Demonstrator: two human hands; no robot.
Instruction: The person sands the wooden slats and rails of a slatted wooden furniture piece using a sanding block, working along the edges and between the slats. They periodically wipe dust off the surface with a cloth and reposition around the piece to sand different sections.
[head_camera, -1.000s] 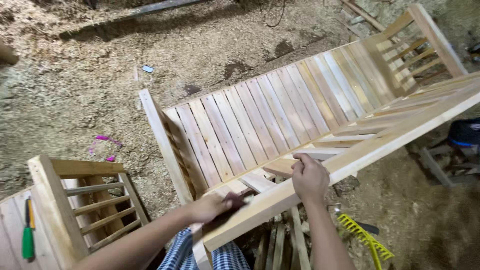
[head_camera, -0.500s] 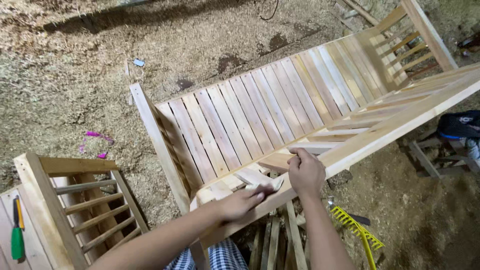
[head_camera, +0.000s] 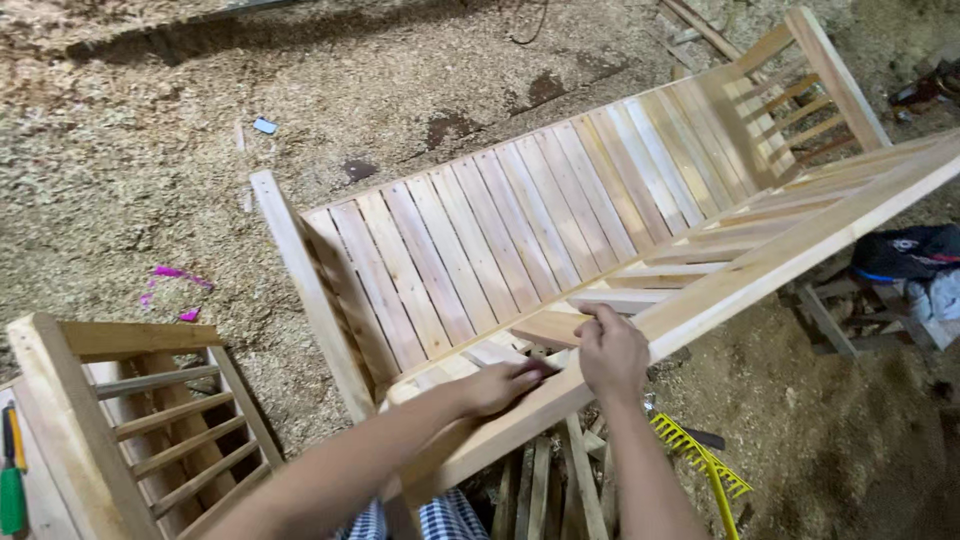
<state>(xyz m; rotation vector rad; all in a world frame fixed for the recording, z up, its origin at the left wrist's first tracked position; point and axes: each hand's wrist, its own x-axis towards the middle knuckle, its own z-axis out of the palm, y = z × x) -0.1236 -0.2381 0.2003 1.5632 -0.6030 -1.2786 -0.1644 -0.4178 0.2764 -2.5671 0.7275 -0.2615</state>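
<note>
A long pale wooden bench frame (head_camera: 520, 220) with a slatted back lies tipped on a sawdust floor, reaching from the lower left to the upper right. My left hand (head_camera: 500, 385) presses flat on the near end of its front rail (head_camera: 760, 270), the fingers by a short loose slat (head_camera: 555, 325). Beside it, my right hand (head_camera: 610, 350) grips the top edge of the same rail, curled over it close to the slat. Both forearms come up from the bottom edge.
A second slatted wooden frame (head_camera: 120, 420) stands at the lower left, with a green-handled tool (head_camera: 12, 480) beside it. Loose wood strips (head_camera: 560, 480) and a yellow rake-like tool (head_camera: 700, 465) lie under the rail. A dark cap (head_camera: 905, 250) rests at the right.
The view has shifted slightly and the bench sits higher in frame. My left hand has slid further along the rail toward my right hand, which keeps its grip.
</note>
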